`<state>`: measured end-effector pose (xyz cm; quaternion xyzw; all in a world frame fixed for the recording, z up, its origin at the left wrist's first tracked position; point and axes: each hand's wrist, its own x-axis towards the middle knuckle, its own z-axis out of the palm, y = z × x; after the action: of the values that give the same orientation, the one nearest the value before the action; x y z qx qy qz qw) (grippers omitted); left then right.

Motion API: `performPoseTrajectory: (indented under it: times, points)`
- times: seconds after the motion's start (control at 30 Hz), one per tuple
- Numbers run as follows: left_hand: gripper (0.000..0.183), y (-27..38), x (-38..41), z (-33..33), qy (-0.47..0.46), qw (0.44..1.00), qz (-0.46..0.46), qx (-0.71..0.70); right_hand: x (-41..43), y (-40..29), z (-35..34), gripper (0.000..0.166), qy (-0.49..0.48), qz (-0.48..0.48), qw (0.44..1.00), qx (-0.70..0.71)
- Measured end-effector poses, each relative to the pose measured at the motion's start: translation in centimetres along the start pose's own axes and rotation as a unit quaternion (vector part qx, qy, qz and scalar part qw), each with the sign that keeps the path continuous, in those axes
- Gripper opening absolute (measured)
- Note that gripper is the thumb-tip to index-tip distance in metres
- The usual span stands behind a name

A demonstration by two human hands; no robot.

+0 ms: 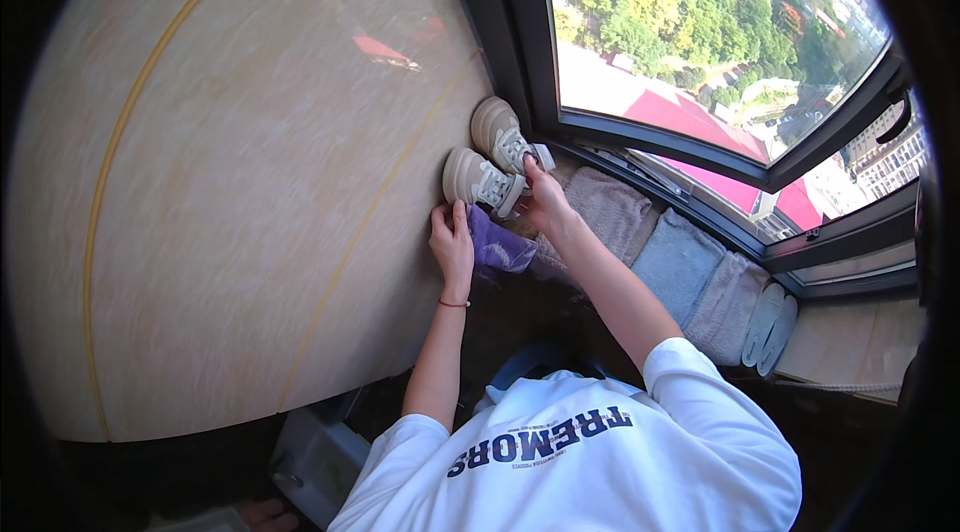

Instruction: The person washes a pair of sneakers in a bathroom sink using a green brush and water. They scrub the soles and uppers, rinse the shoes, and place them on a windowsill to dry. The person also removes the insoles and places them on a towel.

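Observation:
A pair of beige sneakers with white laces stands on the window sill, by the corner where the tiled wall meets the window frame. My right hand (546,196) is at the heels of the near sneaker (480,181) and the far sneaker (504,128), its thumb at the far one's heel. My left hand (452,238) pinches the edge of a purple cloth (501,241), just below the near sneaker. The cloth hangs over the sill's edge. Part of my right hand's fingers is hidden behind the near sneaker.
Folded towels, pinkish grey (604,206) and blue (677,258), lie along the sill, with a pair of pale insoles (765,322) farther right. The window sash (667,138) stands open above them. A tiled wall (285,179) rises at the left; a grey container (319,461) is below.

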<state>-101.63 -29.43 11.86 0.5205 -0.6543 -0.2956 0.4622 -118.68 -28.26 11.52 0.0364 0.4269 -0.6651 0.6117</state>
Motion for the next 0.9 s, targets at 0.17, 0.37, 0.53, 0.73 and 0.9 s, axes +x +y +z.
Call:
performPoseTrajectory:
  times: [0.17, 0.37, 0.53, 0.73, 0.9]
  points:
    - [0.040, 0.8, -0.2, 1.8, 0.061, 0.998, -0.013, -0.018, 2.1, 0.4, -3.3, 0.035, -0.070, -0.136, 0.973, -0.171]
    - [0.037, 0.4, 0.0, 1.5, 0.042, 0.998, 0.028, 0.024, 2.7, 0.3, -3.6, 0.037, -0.076, -0.173, 0.956, -0.224]
    - [0.035, 0.0, 0.3, 1.8, 0.040, 0.998, 0.049, 0.014, 1.3, -1.9, -2.6, 0.038, -0.052, -0.148, 0.968, -0.196]
    - [0.034, -0.4, 0.4, 1.8, 0.040, 0.998, 0.033, 0.024, 2.6, -2.5, -3.0, 0.029, -0.045, -0.096, 0.992, -0.065]
    - [0.035, 0.6, 0.2, 2.2, 0.047, 0.997, 0.055, 0.008, 2.4, -2.2, -3.2, 0.033, -0.048, -0.119, 0.984, -0.127]
